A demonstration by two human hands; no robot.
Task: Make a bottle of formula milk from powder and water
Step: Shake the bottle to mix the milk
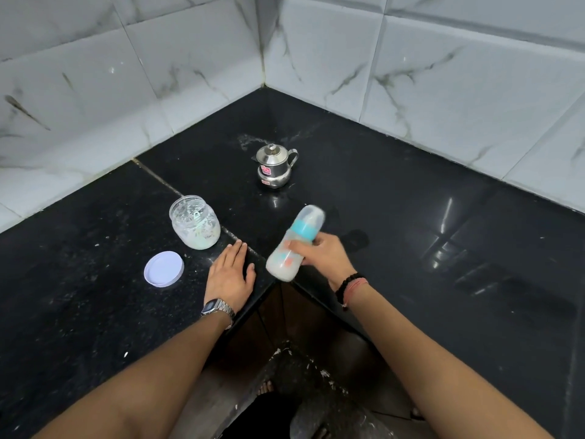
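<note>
My right hand [326,258] grips a clear baby bottle [292,245] around its middle. The bottle has a turquoise collar and a cap on top, leans up and to the right, holds white milk, and looks motion-blurred above the counter's inner corner. My left hand [231,274] lies flat, palm down, on the black counter [95,296] with nothing in it. Just beyond its fingertips stands an open glass jar [194,221] with white powder inside. The jar's white lid [163,268] rests on the counter to the left of my left hand.
A small lidded steel pot [274,166] with a handle stands further back near the corner. White marble-pattern tiled walls [411,74] close off the L-shaped counter at the back. Specks of powder dot the counter. The floor shows below the counter's inner corner.
</note>
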